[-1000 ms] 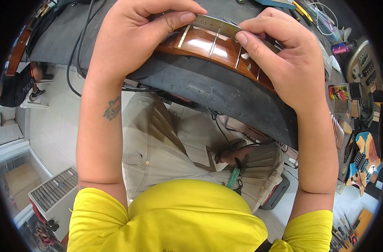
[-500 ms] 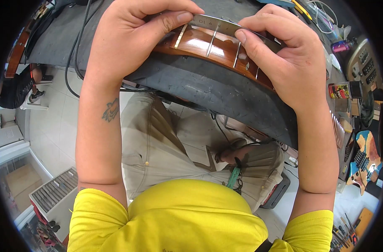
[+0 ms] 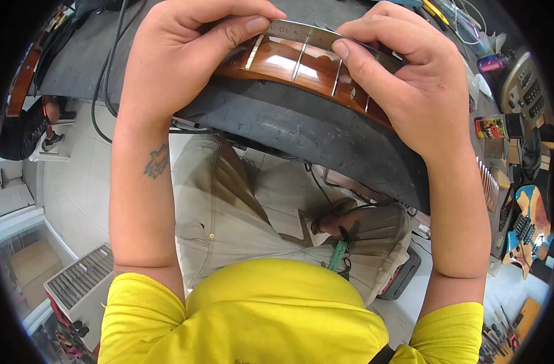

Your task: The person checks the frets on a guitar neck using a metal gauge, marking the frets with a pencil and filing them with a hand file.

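Note:
A steel ruler (image 3: 310,35) stands on edge across the frets of a glossy reddish-brown guitar neck (image 3: 281,62). My left hand (image 3: 195,51) pinches the ruler's left end between thumb and index finger, close to the pale nut of the neck. Farther right, my right hand (image 3: 404,70) grips the ruler the same way, thumb in front and fingers behind. Printed numbers on the ruler face me upside down. The neck lies along the dark workbench (image 3: 277,118), and its right part is hidden under my right hand.
Black cables (image 3: 110,73) run over the bench's left edge. At right are a labelled can (image 3: 489,127), a purple bottle (image 3: 492,62) and a blue-and-tan guitar body (image 3: 526,230). A seated person's leg (image 3: 52,109) shows at far left. A slotted rack (image 3: 79,276) stands below left.
Both hands, the ruler and the neck appear slightly farther left and up in view. The pinch on the ruler is unchanged.

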`<state>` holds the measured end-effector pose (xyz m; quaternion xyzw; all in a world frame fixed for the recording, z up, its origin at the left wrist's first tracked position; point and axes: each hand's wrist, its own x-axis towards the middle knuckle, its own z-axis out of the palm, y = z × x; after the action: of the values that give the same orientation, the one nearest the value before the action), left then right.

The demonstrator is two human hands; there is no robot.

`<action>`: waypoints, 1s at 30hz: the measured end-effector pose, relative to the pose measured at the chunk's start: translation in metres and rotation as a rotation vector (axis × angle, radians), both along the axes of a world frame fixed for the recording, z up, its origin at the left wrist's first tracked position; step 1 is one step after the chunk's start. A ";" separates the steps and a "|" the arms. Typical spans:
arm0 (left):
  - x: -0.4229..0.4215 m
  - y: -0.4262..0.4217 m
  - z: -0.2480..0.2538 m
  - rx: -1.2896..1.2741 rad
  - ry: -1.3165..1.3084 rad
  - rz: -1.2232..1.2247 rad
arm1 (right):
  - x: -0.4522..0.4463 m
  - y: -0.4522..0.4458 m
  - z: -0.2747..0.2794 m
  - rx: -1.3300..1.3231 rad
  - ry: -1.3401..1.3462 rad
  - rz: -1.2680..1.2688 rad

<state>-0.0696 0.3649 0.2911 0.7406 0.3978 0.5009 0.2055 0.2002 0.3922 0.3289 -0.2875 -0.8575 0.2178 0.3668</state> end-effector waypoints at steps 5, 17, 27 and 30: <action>0.000 0.001 -0.002 -0.022 -0.032 -0.009 | 0.001 0.001 -0.001 0.028 0.006 0.011; -0.001 -0.001 0.000 -0.041 0.013 0.024 | 0.000 0.003 -0.002 0.026 -0.013 0.020; -0.005 -0.001 -0.003 -0.308 -0.451 -0.026 | 0.000 0.003 -0.001 0.011 -0.035 0.027; -0.008 -0.001 -0.003 -0.338 -0.422 -0.014 | 0.003 0.006 0.000 0.097 -0.145 0.023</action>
<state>-0.0775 0.3641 0.2881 0.5777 0.4190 0.5693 0.4081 0.2030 0.3977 0.3291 -0.2747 -0.8945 0.1588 0.3149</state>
